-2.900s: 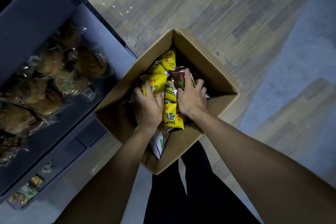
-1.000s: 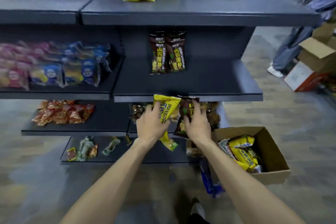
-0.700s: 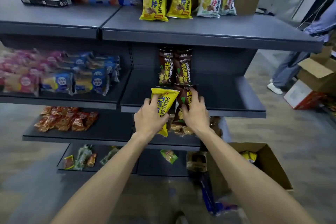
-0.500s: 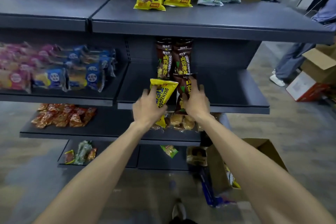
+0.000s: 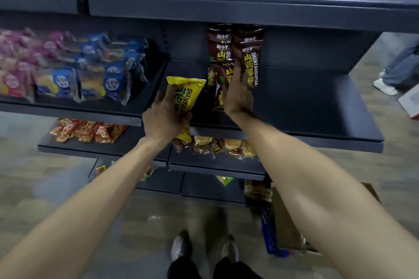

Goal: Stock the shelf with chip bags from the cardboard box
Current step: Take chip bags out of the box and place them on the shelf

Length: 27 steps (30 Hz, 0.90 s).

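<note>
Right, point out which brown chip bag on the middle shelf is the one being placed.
The front brown bag under the right hand; the others stand untouched behind it.

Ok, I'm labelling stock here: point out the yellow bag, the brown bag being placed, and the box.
yellow bag [image 5: 189, 95], head view, printed front
brown bag [image 5: 218, 88], head view, lower front
box [image 5: 285, 222], head view, side wall
</note>
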### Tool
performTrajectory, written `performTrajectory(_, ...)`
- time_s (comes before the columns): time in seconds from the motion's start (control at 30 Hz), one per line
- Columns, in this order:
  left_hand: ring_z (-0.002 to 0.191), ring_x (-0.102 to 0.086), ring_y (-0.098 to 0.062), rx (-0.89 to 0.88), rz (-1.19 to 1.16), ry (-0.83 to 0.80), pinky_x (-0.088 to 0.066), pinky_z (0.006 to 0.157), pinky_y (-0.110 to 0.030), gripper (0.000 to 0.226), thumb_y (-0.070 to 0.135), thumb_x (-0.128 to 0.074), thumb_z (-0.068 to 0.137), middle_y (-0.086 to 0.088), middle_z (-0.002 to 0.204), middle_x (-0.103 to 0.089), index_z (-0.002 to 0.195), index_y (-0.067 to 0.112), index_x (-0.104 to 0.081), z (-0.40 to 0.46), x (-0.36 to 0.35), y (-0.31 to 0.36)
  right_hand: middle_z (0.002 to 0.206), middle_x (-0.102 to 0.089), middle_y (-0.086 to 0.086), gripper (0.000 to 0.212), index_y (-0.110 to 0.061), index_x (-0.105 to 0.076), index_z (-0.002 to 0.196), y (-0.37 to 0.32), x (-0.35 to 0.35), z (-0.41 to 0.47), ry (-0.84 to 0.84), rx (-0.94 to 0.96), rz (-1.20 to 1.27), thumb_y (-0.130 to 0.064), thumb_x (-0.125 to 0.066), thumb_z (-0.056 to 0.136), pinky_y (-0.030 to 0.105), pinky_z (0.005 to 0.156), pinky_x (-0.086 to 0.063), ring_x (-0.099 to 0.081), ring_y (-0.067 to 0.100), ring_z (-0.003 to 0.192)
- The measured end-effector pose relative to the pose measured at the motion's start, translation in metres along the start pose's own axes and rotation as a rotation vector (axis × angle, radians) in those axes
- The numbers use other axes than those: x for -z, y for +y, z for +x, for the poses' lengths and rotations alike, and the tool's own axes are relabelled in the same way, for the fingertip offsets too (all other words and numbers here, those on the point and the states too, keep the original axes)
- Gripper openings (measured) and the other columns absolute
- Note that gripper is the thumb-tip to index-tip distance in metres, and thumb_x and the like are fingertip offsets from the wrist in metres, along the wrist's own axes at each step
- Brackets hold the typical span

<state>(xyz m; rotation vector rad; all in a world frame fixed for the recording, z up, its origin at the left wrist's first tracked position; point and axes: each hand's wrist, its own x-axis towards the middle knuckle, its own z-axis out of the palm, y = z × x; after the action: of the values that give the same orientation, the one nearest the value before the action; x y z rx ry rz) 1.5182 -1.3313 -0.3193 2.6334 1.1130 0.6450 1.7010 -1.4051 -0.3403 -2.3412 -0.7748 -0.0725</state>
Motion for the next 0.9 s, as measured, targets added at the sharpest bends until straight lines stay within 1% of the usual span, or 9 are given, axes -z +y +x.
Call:
performTrajectory(0.13, 0.095, -0.061, -0.040, 0.008, -0.016, -0.011, -0.035, 0.062, -0.037, 0.068, 0.042, -0.072, 0.076, -0.009, 0.117, -0.055, 0.134, 0.021, -0.044, 0.014, -0.003, -0.022, 0.143, -0.035, 0.012, 0.075, -0.029, -0.009, 0.155, -0.011, -0.037, 0.025, 0.130, 0.022, 0.005, -0.017, -0.053, 0.096, 0.050, 0.076, -0.056, -0.051, 0.036, 0.116)
performTrajectory(0.23, 0.093, -0.062, -0.039, -0.007, -0.025, -0.023, -0.035, 0.061, -0.035, 0.067, 0.043, -0.072, 0.076, -0.008, 0.117, -0.055, 0.132, 0.019, -0.045, 0.021, -0.009, -0.039, 0.148, -0.030, 0.016, 0.069, -0.030, -0.016, 0.155, -0.012, -0.065, 0.033, 0.189, -0.025, -0.022, -0.027, -0.053, 0.097, 0.051, 0.083, -0.054, -0.041, 0.038, 0.125)
performTrajectory(0.33, 0.090, -0.061, -0.039, -0.019, -0.032, -0.012, -0.035, 0.059, -0.034, 0.066, 0.042, -0.073, 0.075, -0.008, 0.115, -0.054, 0.129, 0.017, -0.044, 0.029, -0.016, -0.056, 0.149, -0.033, 0.018, 0.068, -0.032, -0.021, 0.154, -0.015, -0.091, 0.035, 0.265, -0.063, -0.134, -0.040, -0.054, 0.095, 0.052, 0.092, -0.049, -0.045, 0.037, 0.119)
performTrajectory(0.5, 0.090, -0.060, -0.038, -0.050, -0.081, -0.041, -0.037, 0.059, -0.035, 0.064, 0.043, -0.072, 0.076, -0.007, 0.112, -0.053, 0.127, 0.016, -0.045, 0.043, -0.024, -0.075, 0.147, -0.039, 0.019, 0.063, -0.030, -0.030, 0.152, -0.016, -0.106, 0.042, 0.366, -0.087, -0.206, -0.045, -0.052, 0.094, 0.051, 0.094, -0.048, -0.049, 0.038, 0.116)
performTrajectory(0.57, 0.091, -0.060, -0.039, -0.058, -0.115, -0.053, -0.037, 0.059, -0.036, 0.063, 0.043, -0.072, 0.076, -0.007, 0.112, -0.053, 0.126, 0.015, -0.045, 0.048, -0.027, -0.077, 0.148, -0.038, 0.019, 0.062, -0.030, -0.030, 0.152, -0.017, -0.106, 0.041, 0.368, -0.098, -0.187, -0.045, -0.051, 0.095, 0.054, 0.094, -0.048, -0.048, 0.040, 0.119)
performTrajectory(0.63, 0.091, -0.060, -0.040, -0.075, -0.146, -0.057, -0.035, 0.059, -0.036, 0.063, 0.042, -0.072, 0.076, -0.008, 0.112, -0.053, 0.126, 0.014, -0.045, 0.051, -0.028, -0.075, 0.151, -0.033, 0.019, 0.064, -0.032, -0.026, 0.153, -0.020, -0.105, 0.037, 0.353, -0.122, -0.195, -0.047, -0.049, 0.096, 0.056, 0.093, -0.048, -0.045, 0.042, 0.123)
performTrajectory(0.73, 0.093, -0.060, -0.039, -0.115, -0.181, -0.056, -0.036, 0.060, -0.036, 0.065, 0.042, -0.072, 0.077, -0.007, 0.114, -0.054, 0.130, 0.016, -0.046, 0.053, -0.026, -0.072, 0.160, -0.014, 0.016, 0.067, -0.037, -0.009, 0.155, -0.027, -0.099, 0.029, 0.249, -0.168, -0.174, -0.049, -0.043, 0.098, 0.058, 0.098, -0.043, -0.035, 0.043, 0.132)
performTrajectory(0.8, 0.096, -0.060, -0.038, -0.142, -0.202, -0.065, -0.036, 0.062, -0.036, 0.068, 0.043, -0.071, 0.077, -0.006, 0.116, -0.053, 0.135, 0.020, -0.044, 0.054, -0.024, -0.070, 0.162, -0.006, 0.014, 0.069, -0.038, -0.003, 0.155, -0.029, -0.093, 0.019, 0.206, -0.166, -0.156, -0.049, -0.042, 0.098, 0.058, 0.100, -0.039, -0.030, 0.042, 0.135)
performTrajectory(0.9, 0.099, -0.059, -0.038, -0.140, -0.216, -0.072, -0.036, 0.065, -0.038, 0.070, 0.043, -0.070, 0.077, -0.005, 0.120, -0.052, 0.137, 0.023, -0.041, 0.054, -0.019, -0.065, 0.161, -0.008, 0.012, 0.071, -0.037, -0.004, 0.155, -0.031, -0.082, 0.001, 0.152, -0.128, -0.170, -0.048, -0.043, 0.098, 0.058, 0.101, -0.035, -0.026, 0.041, 0.138)
